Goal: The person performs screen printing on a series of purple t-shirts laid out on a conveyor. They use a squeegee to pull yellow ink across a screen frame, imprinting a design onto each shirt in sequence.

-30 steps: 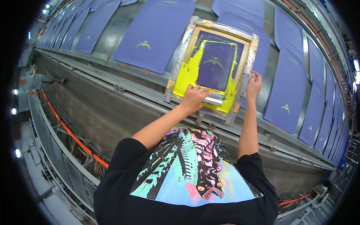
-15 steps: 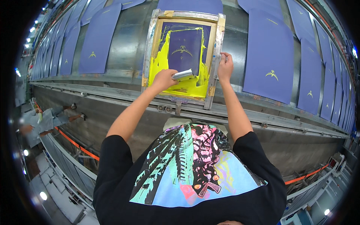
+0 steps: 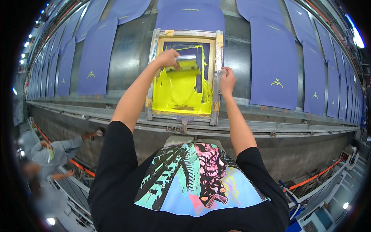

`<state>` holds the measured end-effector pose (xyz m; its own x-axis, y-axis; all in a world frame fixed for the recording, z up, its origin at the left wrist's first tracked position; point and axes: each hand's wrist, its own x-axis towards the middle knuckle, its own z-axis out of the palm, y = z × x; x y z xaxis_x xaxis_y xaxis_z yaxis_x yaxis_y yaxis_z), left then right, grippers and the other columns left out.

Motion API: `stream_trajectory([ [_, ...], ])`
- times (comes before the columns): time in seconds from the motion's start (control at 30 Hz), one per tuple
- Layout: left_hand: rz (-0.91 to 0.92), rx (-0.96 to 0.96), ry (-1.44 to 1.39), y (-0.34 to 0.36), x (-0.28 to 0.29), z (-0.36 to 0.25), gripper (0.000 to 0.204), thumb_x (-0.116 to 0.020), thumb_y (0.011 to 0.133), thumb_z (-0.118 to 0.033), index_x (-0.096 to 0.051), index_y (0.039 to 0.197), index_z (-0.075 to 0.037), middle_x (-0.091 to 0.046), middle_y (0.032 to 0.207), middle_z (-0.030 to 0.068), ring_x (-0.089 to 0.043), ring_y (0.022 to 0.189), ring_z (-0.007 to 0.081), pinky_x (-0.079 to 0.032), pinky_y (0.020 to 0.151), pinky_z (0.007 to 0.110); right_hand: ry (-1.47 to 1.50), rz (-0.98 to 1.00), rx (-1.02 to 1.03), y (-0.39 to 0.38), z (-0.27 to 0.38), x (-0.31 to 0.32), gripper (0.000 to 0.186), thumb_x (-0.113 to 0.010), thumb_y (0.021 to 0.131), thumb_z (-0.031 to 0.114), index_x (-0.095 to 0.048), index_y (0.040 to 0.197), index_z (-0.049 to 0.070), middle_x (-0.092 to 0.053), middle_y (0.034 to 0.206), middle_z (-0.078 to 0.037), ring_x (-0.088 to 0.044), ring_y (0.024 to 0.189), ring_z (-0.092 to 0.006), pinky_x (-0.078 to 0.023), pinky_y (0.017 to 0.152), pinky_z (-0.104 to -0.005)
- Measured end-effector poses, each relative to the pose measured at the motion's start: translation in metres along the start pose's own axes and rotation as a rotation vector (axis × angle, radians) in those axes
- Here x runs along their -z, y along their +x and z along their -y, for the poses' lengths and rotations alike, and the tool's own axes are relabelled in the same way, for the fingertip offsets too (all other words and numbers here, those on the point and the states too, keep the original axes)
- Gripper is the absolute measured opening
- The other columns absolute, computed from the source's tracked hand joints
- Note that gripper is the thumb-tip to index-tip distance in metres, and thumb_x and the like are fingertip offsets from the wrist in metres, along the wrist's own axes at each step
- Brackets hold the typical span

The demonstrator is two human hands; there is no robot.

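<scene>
My left hand grips a metal-handled squeegee over the upper part of a screen-printing frame. Bright yellow ink covers much of the mesh below the blade, with a strip of dark mesh showing at the right. My right hand has its fingers curled on the frame's right metal side rail. The frame lies on the long metal printing bed, with a purple fabric panel reaching out beyond its far edge.
Rows of purple panels with small yellow prints lie along the bed on both sides. A metal rail runs along the near edge. At lower left another person in grey stands by an orange strip; more orange is at lower right.
My left hand and squeegee have moved up from the frame's lower part, and yellow ink has spread over the centre. The view has turned; the other person appears nearer.
</scene>
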<state>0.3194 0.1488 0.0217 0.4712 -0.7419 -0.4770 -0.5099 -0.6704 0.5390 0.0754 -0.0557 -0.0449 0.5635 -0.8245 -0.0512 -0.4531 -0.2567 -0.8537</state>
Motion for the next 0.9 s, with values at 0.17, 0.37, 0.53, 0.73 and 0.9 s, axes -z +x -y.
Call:
stream_trajectory([
  [0.17, -0.655, -0.011, 0.366, 0.007, -0.036, 0.002, 0.023, -0.071, 0.081, -0.01, -0.081, 0.098, -0.023, -0.078, 0.095, 0.0017, -0.07, 0.087, 0.0217, -0.04, 0.089, 0.043, 0.009, 0.024, 0.015, -0.013, 0.005, -0.008, 0.02, -0.055, 0.102, 0.021, -0.069, 0.106, 0.007, -0.065, 0.072, -0.017, -0.063, 0.066, -0.0313, -0.048, 0.068, -0.0433],
  [0.37, -0.912, -0.222, 0.376, -0.061, -0.143, -0.005, 0.028, -0.066, 0.083, -0.005, -0.079, 0.095, -0.027, -0.077, 0.097, -0.0043, -0.066, 0.085, 0.0158, -0.037, 0.082, 0.041, 0.028, -0.004, 0.03, -0.012, -0.004, -0.004, 0.022, -0.054, 0.103, 0.025, -0.068, 0.107, 0.009, -0.062, 0.068, -0.014, -0.061, 0.063, -0.0291, -0.047, 0.068, -0.0429],
  [0.53, -0.799, -0.243, 0.328, -0.113, -0.156, -0.004, 0.027, -0.066, 0.083, -0.005, -0.079, 0.095, -0.026, -0.077, 0.1, -0.0066, -0.064, 0.085, 0.0152, -0.036, 0.084, 0.041, 0.022, -0.031, 0.004, -0.014, 0.008, -0.008, 0.022, -0.055, 0.103, 0.025, -0.068, 0.108, 0.008, -0.061, 0.067, -0.014, -0.06, 0.063, -0.0266, -0.047, 0.065, -0.042],
  [0.73, -0.716, -0.107, 0.315, -0.013, -0.087, -0.009, 0.03, -0.063, 0.081, -0.006, -0.08, 0.098, -0.024, -0.077, 0.101, 0.0018, -0.07, 0.095, 0.0196, -0.035, 0.088, 0.046, 0.034, 0.016, 0.026, -0.01, -0.016, 0.014, 0.021, -0.055, 0.103, 0.024, -0.068, 0.109, 0.008, -0.06, 0.067, -0.015, -0.06, 0.062, -0.0272, -0.046, 0.065, -0.0422],
  [0.9, -0.531, 0.075, 0.473, 0.019, -0.006, 0.0, 0.027, -0.065, 0.082, -0.011, -0.081, 0.099, -0.025, -0.077, 0.099, 0.0025, -0.071, 0.095, 0.0186, -0.034, 0.089, 0.044, 0.011, 0.009, 0.004, -0.017, 0.019, -0.011, 0.021, -0.055, 0.103, 0.024, -0.069, 0.107, 0.008, -0.062, 0.069, -0.016, -0.064, 0.066, -0.0303, -0.048, 0.067, -0.0428],
])
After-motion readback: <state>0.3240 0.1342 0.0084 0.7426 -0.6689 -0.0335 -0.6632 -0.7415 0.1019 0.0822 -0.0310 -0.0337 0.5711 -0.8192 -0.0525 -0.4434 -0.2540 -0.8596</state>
